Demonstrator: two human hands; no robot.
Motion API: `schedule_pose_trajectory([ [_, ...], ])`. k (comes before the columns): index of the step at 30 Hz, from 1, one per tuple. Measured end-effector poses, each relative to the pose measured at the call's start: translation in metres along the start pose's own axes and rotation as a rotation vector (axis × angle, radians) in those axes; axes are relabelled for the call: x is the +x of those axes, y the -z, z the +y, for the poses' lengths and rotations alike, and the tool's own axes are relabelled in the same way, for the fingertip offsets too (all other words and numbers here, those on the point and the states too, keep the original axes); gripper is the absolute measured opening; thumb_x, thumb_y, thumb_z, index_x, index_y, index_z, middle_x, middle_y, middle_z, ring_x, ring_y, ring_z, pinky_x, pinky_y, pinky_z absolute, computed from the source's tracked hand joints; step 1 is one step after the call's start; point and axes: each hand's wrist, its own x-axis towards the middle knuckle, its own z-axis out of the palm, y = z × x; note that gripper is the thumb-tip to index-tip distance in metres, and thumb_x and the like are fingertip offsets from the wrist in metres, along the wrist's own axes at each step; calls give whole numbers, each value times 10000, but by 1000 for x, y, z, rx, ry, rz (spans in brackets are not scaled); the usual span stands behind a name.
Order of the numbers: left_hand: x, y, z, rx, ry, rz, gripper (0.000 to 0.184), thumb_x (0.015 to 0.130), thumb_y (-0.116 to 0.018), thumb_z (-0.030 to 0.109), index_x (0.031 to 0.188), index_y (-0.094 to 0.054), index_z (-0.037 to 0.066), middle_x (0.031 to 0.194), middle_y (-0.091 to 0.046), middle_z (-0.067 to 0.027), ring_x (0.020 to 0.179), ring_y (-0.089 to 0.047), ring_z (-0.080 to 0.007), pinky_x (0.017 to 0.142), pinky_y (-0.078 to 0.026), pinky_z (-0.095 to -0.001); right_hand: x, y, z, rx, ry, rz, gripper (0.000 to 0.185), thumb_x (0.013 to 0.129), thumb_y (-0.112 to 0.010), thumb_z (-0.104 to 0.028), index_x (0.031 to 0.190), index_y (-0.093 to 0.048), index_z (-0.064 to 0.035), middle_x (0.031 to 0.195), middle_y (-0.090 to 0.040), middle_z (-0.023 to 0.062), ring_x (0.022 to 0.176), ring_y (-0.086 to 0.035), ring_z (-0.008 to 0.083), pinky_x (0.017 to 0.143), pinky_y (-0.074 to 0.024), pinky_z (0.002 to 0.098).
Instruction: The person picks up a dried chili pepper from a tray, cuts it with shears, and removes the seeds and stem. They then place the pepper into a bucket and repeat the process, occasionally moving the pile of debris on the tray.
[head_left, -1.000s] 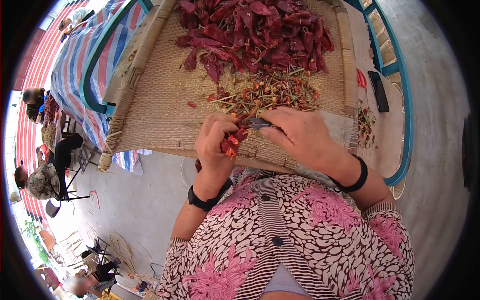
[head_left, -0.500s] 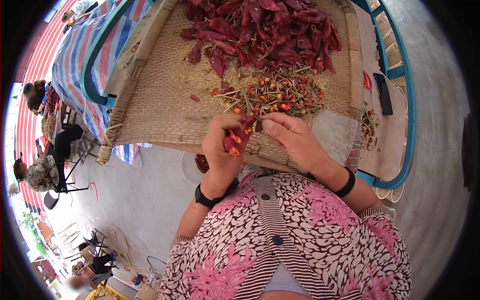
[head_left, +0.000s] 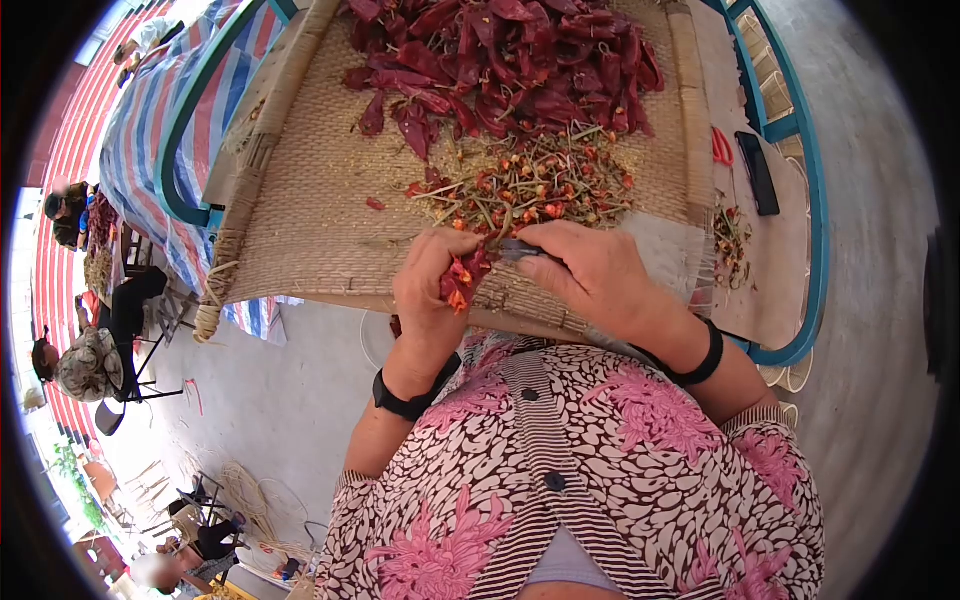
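Observation:
My left hand (head_left: 425,285) is closed around several dried red chili peppers (head_left: 462,280), their orange-red cut ends showing beside the palm. Closed on a small dark metal blade (head_left: 515,250), my right hand (head_left: 605,270) brings it against the stem end of a chili at the left fingertips. Both hands are over the near edge of a woven mat (head_left: 300,220). Just beyond them lies a heap of cut chili stems and caps (head_left: 545,185). Farther back sits a large pile of dried red chilies (head_left: 500,65). My fingers partly hide the blade's handle.
On a board to the right lie red-handled scissors (head_left: 721,146), a black phone (head_left: 758,172) and more stem scraps (head_left: 732,245). A teal metal frame (head_left: 815,230) borders the work surface. A bowl (head_left: 375,338) shows below my left wrist. People sit at the far left near a striped tarp (head_left: 150,150).
My right hand has turned and risen slightly, so more of the blade shows against the chili. The left hand has shifted a little left, and the view has moved slightly.

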Motion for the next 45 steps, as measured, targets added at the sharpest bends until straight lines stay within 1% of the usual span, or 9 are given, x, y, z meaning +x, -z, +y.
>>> schedule_pose_trajectory([
  [8,-1,0,-8,163,-184,-17,243,692,-673,-108,890,-584,2,914,-661,-126,842,-648,-259,748,-502,-299,3,10,-9,-135,-5,-127,278,896,-604,-296,1005,-634,-41,857,-654,107,751,-650,305,601,-504,402],
  [14,1,2,6,20,-40,60,234,721,-695,-99,891,-586,18,896,-663,-99,812,-640,-201,720,-496,-279,0,-4,-4,444,-224,-141,293,940,-585,-293,1022,-635,-16,793,-638,42,711,-628,205,633,-479,331],
  [17,-4,0,2,-73,23,47,236,736,-710,-96,895,-584,23,887,-656,-84,796,-626,-171,718,-491,-275,-6,-25,5,772,-214,-41,305,978,-556,-306,1056,-627,-20,726,-556,-32,663,-533,98,603,-428,265],
  [20,-8,0,2,-163,80,30,254,737,-707,-104,912,-570,19,894,-640,-86,796,-620,-173,723,-489,-276,-7,-13,-1,1134,-493,-222,282,999,-528,-310,1044,-616,-46,695,-465,-74,595,-421,26,519,-357,211],
  [23,-11,-2,-2,-359,151,21,273,736,-693,-112,933,-553,16,907,-624,-87,825,-622,-184,738,-495,-278,-8,-13,-6,1289,-603,-254,260,1003,-520,-323,1027,-600,-77,666,-415,-78,542,-324,-6,467,-262,170],
  [29,-6,-4,12,-651,349,-5,213,840,-645,-86,1005,-556,14,948,-623,-38,880,-602,-103,777,-494,-244,-14,-13,-5,1598,-668,-283,251,999,-527,-320,996,-603,-80,676,-425,-79,555,-321,-8,472,-263,171],
  [35,2,-1,25,-562,385,-77,256,878,-671,9,1116,-576,1,1000,-635,-22,890,-588,-74,789,-491,-231,-5,-9,-14,956,-436,-62,289,1002,-521,-298,1007,-613,-24,716,-522,-24,658,-408,29,572,-355,222],
  [41,-5,8,16,-612,574,-24,167,909,-662,130,1028,-635,16,912,-638,12,853,-573,-65,750,-481,-228,-6,6,-16,228,-272,-46,305,945,-586,-283,1084,-596,-11,792,-594,111,693,-592,207,626,-456,324],
  [45,-10,13,5,-595,571,-89,175,905,-670,144,1013,-634,11,898,-642,7,805,-563,-72,731,-472,-240,-9,14,-15,243,-165,78,316,907,-628,-271,1090,-600,-16,831,-620,135,693,-615,268,609,-466,334],
])
